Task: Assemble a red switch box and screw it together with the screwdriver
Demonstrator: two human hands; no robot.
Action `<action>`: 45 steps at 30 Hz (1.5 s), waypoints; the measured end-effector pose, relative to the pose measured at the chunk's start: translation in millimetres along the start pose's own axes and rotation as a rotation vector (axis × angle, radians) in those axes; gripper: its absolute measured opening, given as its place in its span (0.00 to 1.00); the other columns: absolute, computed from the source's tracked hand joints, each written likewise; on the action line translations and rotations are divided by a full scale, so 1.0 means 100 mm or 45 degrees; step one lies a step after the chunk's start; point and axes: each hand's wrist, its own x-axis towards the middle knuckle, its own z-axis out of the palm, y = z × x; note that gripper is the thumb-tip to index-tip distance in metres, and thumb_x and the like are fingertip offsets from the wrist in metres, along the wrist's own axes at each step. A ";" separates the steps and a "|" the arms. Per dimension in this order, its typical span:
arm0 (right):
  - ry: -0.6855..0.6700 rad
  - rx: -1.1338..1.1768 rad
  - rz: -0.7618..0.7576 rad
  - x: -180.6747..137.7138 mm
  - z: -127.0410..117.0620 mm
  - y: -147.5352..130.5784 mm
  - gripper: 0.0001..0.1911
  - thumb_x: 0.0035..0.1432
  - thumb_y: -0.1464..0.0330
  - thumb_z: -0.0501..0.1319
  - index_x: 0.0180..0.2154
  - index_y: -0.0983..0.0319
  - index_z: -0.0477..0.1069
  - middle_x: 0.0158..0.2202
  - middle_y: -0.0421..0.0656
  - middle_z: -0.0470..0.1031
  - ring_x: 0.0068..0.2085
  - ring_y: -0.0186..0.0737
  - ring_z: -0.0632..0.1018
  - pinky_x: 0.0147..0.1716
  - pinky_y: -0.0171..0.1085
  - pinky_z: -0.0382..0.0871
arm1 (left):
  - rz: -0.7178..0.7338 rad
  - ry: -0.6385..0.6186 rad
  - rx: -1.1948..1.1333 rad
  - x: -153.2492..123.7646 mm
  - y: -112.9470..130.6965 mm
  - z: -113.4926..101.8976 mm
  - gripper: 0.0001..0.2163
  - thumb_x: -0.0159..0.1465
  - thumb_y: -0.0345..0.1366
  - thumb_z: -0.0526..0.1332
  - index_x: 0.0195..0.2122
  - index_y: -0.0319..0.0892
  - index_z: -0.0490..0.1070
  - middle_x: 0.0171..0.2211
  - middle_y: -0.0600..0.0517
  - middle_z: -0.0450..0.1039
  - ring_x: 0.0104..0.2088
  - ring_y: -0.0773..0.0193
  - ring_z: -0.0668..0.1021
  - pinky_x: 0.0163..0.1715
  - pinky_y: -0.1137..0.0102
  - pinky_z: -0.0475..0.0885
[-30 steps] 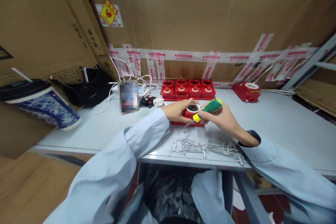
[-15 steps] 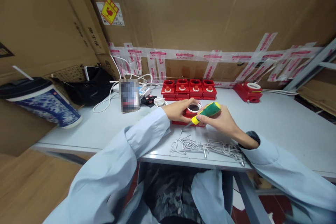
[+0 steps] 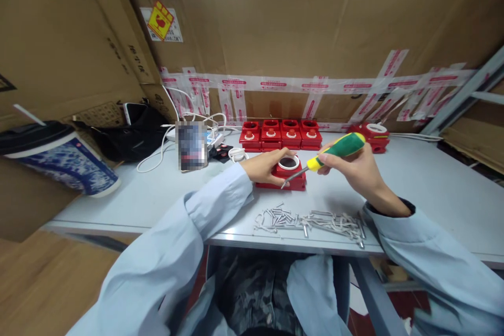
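A red housing with a white ring around a dark round opening (image 3: 297, 182) rests on the table. My left hand (image 3: 264, 167) grips it from the left side, thumb in front and fingers behind. In my right hand (image 3: 356, 168) is a screwdriver (image 3: 338, 149) with a green and yellow handle, its shaft slanting down to the left. A small screw (image 3: 283, 185) appears to sit at the tip, in front of the housing. Nearer the table edge lies a pile of loose screws (image 3: 280, 217), with thin white cords and metal pieces (image 3: 334, 223) to its right.
Several red units (image 3: 281, 135) stand in a row at the back, and another red housing (image 3: 376, 139) is behind my right hand. At left are a large paper cup (image 3: 74, 160), a black bag (image 3: 137, 139), a phone (image 3: 191, 146) and white cables (image 3: 151, 160). Cardboard (image 3: 275, 21) walls the back.
My right hand has moved up and to the right with the screwdriver, lifting its tip from near the table to the housing's front. My left hand stays on the housing.
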 end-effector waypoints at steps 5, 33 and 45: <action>0.334 0.037 -0.114 0.10 -0.20 -0.03 0.06 0.46 0.66 0.69 0.25 0.60 0.74 0.20 0.39 0.75 0.19 0.36 0.75 0.20 0.38 0.72 | -0.022 -0.025 0.000 -0.01 0.01 -0.02 0.32 0.55 0.46 0.66 0.57 0.42 0.55 0.61 0.41 0.61 0.58 0.53 0.69 0.57 0.58 0.64; 0.306 -0.268 0.020 0.33 -0.17 0.25 0.08 0.47 0.65 0.67 0.22 0.62 0.72 0.16 0.41 0.73 0.19 0.37 0.74 0.20 0.37 0.71 | -0.080 -0.069 0.005 -0.01 0.02 -0.03 0.34 0.54 0.48 0.66 0.58 0.44 0.55 0.61 0.41 0.60 0.59 0.52 0.68 0.56 0.59 0.64; 0.313 -0.456 0.013 0.35 -0.17 0.27 0.11 0.47 0.63 0.65 0.20 0.62 0.70 0.18 0.44 0.74 0.22 0.39 0.75 0.22 0.37 0.69 | -0.086 -0.074 0.025 -0.01 0.02 -0.04 0.35 0.54 0.49 0.66 0.59 0.42 0.55 0.61 0.40 0.60 0.59 0.51 0.68 0.56 0.59 0.64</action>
